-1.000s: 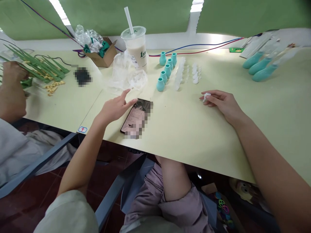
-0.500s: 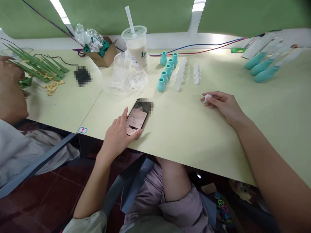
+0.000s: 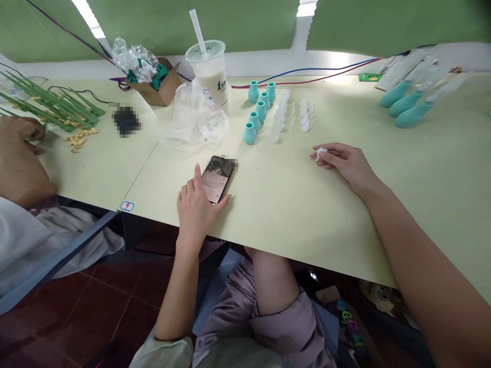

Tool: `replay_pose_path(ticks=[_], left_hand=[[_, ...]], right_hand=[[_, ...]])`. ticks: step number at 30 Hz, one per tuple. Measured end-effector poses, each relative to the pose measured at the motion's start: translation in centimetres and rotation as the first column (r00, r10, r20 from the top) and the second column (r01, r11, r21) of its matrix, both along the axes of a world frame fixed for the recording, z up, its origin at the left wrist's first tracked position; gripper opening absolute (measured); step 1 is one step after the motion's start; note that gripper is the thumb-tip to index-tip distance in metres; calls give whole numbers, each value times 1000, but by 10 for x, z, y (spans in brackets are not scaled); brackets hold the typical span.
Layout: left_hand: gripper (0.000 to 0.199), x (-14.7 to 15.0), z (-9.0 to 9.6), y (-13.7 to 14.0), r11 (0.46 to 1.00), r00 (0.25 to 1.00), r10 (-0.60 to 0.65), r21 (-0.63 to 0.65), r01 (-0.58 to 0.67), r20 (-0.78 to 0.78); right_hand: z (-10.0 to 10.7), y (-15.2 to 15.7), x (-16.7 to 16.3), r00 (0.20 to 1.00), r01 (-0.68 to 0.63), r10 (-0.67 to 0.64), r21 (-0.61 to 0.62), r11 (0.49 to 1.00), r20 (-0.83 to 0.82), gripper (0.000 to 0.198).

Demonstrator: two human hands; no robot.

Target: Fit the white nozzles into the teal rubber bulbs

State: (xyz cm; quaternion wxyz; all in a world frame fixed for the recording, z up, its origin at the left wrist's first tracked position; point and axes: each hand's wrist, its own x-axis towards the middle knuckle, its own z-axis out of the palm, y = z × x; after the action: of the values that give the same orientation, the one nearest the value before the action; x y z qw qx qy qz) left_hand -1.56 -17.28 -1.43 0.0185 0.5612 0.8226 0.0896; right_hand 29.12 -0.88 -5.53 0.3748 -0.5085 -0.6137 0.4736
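My left hand [image 3: 197, 204] lies over the lower part of a smartphone [image 3: 218, 179] with a lit screen, fingers apart, thumb stretched to the right. The phone rests flat on the table [image 3: 276, 199]. Farther right, my right hand [image 3: 339, 158] pinches a small white piece [image 3: 320, 153] between thumb and fingers; its exact kind is hard to make out. Beyond the hands stand several turquoise bulb-shaped pieces [image 3: 250, 134], open at the top. Beside them are a row of clear plastic parts [image 3: 279, 120] and rows of small white parts [image 3: 304, 122].
Behind the phone, a drink cup [image 3: 218, 76] with a straw stands by a crumpled plastic bag [image 3: 184, 117]. A cardboard box [image 3: 161, 89] holds wrapping. Turquoise bulbs with clear tips [image 3: 414, 113] lie at right. A co-worker's hand [image 3: 23, 133] is near green stalks [image 3: 72, 115] at left.
My left hand has shifted right and turned, now covering the phone's lower end. The right hand still pinches the white piece. The co-worker's hand has moved lower. The whole view has shifted slightly.
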Motion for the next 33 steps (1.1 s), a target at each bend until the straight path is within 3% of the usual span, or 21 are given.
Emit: replay_pose_path(ticks=[7, 15, 21, 27, 30, 33], left_hand=[[89, 13, -2, 19, 996, 996, 90, 24, -90, -4], [80, 13, -2, 31, 993, 995, 95, 73, -97, 41], [70, -13, 1, 56, 995, 995, 44, 89, -53, 91], [70, -35, 11, 80, 1000, 1000, 21, 8, -21, -13], [72, -25, 18, 90, 994, 992, -25, 100, 38, -122], [66, -9, 29, 110, 967, 990, -111, 220, 128, -88]], right_hand=[[0, 0, -1, 1000, -7, 7, 5, 1000, -15, 35], [0, 0, -2, 999, -16, 16, 11, 1000, -37, 39], [0, 2, -4, 997, -19, 19, 3, 1000, -70, 46], [0, 4, -6, 993, -36, 36, -1, 999, -109, 41], [-2, 6, -6, 988, -49, 48, -1, 999, -145, 38], [-4, 8, -6, 983, -56, 56, 8, 998, -174, 36]])
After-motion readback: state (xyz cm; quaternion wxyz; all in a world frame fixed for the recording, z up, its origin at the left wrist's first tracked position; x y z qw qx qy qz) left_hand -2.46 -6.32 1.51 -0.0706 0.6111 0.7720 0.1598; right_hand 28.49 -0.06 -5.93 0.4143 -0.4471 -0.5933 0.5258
